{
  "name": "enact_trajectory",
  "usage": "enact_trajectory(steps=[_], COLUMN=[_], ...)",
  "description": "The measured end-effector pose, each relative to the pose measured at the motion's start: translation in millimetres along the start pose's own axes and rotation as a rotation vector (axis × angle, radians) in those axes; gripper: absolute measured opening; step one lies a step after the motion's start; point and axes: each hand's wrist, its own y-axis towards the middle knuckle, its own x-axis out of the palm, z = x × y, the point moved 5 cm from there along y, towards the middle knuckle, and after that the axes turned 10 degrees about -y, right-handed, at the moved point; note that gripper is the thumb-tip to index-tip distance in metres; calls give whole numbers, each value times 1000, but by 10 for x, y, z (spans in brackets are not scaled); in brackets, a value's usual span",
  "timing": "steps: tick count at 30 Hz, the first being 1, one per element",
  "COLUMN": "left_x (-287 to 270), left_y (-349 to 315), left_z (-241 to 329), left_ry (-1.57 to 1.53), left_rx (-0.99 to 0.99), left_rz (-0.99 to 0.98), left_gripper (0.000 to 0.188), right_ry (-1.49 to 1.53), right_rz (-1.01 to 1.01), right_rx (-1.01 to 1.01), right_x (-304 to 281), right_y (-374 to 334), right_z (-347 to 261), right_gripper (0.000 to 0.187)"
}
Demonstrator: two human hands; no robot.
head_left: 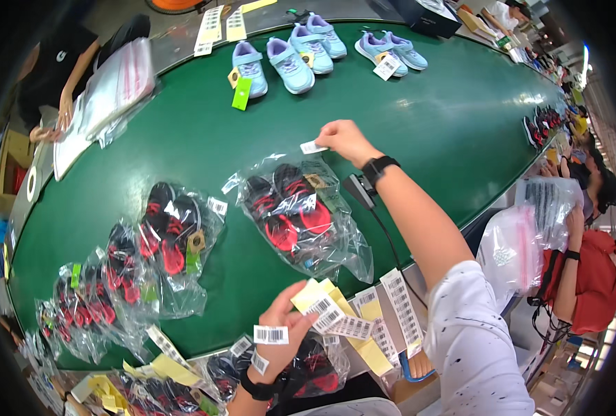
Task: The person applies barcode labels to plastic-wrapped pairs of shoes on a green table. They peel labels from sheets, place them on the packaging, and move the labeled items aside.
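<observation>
My right hand (350,141) is closed in a pinch on a small white barcode label (312,147), at the far edge of a clear plastic bag (353,253). Inside that bag lies a pair of black and red sneakers (287,208) with a brown paper tag. Nearer to me, my left hand (284,322) grips a stack of barcode label sheets (322,308) with yellow backing. Loose barcode labels (271,335) stick to the back of that hand and near its wrist. More label strips (401,312) lie on the table's near edge beside the stack.
Bagged black and red sneakers (173,236) line the left of the green table (447,132). Light blue sneakers (294,66) stand along the far side. People work at both sides, near stacks of clear bags (117,93). A cable (390,239) runs by my right forearm.
</observation>
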Motion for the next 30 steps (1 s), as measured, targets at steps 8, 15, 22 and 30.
enact_trajectory(steps=[8, 15, 22, 30], left_x=[76, 236, 408, 814], left_y=[105, 123, -151, -400], left_z=[-191, -259, -274, -409], left_ry=[87, 178, -168, -71], left_rx=[-117, 7, 167, 349], left_rz=[-73, -132, -42, -47], left_gripper=[57, 55, 60, 65], right_ry=[-368, -952, 266, 550], right_rz=[-10, 54, -684, -403], right_rx=[-108, -300, 99, 533], right_x=[176, 382, 216, -41], right_y=[327, 109, -2371, -4348], right_z=[205, -200, -563, 202], right_gripper=[16, 50, 36, 27])
